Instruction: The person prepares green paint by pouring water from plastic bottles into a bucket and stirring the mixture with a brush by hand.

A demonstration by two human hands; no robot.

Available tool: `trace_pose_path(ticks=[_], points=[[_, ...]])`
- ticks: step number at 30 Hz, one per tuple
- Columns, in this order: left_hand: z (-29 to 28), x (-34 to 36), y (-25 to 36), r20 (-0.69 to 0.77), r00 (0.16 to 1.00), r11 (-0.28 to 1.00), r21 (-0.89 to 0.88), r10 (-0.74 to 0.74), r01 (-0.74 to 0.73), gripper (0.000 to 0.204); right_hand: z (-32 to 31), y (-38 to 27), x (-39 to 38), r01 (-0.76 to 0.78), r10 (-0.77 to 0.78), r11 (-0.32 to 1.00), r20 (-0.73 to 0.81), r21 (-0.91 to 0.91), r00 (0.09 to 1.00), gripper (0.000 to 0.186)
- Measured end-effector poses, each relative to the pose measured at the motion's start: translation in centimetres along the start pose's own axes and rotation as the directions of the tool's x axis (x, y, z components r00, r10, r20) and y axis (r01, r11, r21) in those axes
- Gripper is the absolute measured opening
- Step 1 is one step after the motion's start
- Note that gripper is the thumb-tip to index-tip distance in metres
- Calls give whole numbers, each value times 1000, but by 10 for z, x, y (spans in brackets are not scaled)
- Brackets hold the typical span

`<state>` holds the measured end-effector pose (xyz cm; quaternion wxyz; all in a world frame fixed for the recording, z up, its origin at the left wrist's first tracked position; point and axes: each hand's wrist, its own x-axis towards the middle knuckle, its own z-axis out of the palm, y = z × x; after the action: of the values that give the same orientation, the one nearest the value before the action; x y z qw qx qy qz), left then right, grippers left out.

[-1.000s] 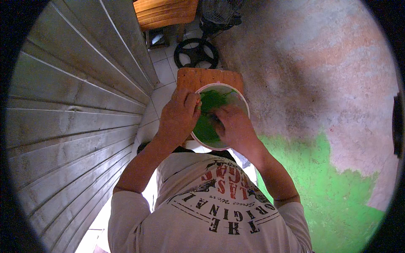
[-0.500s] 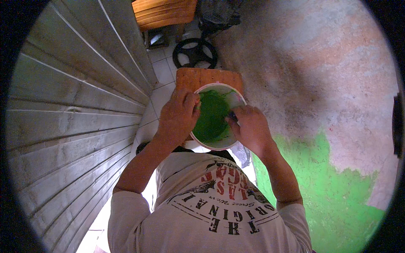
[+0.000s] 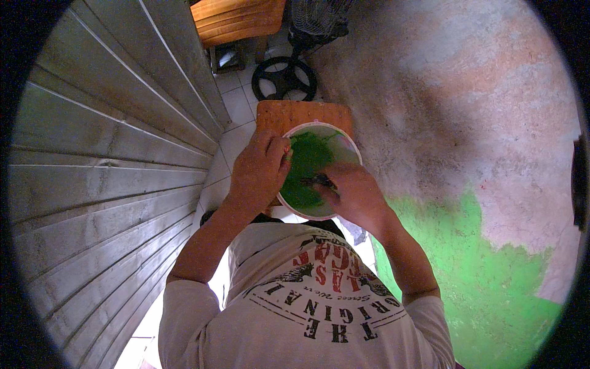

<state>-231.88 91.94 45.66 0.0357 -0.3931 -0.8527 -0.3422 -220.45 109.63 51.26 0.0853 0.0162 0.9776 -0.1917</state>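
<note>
A white bucket [image 3: 346, 146] with green paint [image 3: 308, 150] inside stands tilted over a small wooden seat in front of me. My left hand [image 3: 261, 169] is closed over the bucket's left rim, thumb toward the inside. My right hand [image 3: 357, 192] reaches in over the right side, fingers closed round a dark, slim-handled tool [image 3: 322, 180] held above the paint. Its working end is too dark and small to make out, so I cannot tell its kind.
The wooden seat [image 3: 303, 115] shows behind the bucket. Farther off stands a fan with a round black base [image 3: 284, 79], near an orange-covered piece of furniture [image 3: 239, 21]. A wall [image 3: 448, 258], partly painted green, rises close on the right; grey ribbed panels [image 3: 117, 147] line the left.
My right hand has moved left from the bucket's right rim to over the paint, bringing the dark tool with it. My left hand stays on the rim.
</note>
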Motion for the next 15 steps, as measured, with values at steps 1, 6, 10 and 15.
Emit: trace_pose_path(ticks=[1, 6, 10, 15], points=[[0, 0, 1, 4, 1000, 1000, -15, -6, 6, 32, -3, 3, -3, -52, 52, 999, 22, -10, 998, 26], [0, 1, -1, 57, 998, 999, -31, -36, 38, 31, -19, 12, -9, -107, 101, 993, -113, -44, 988, 25], [0, 2, -1, 13, 1000, 1000, -28, -15, 16, 28, -22, 17, -8, -67, 49, 995, -218, -73, 975, 25], [-1, 4, -1, -76, 996, 999, -11, 45, -46, 27, -7, 18, 7, -146, 111, 975, -205, -165, 972, 28]])
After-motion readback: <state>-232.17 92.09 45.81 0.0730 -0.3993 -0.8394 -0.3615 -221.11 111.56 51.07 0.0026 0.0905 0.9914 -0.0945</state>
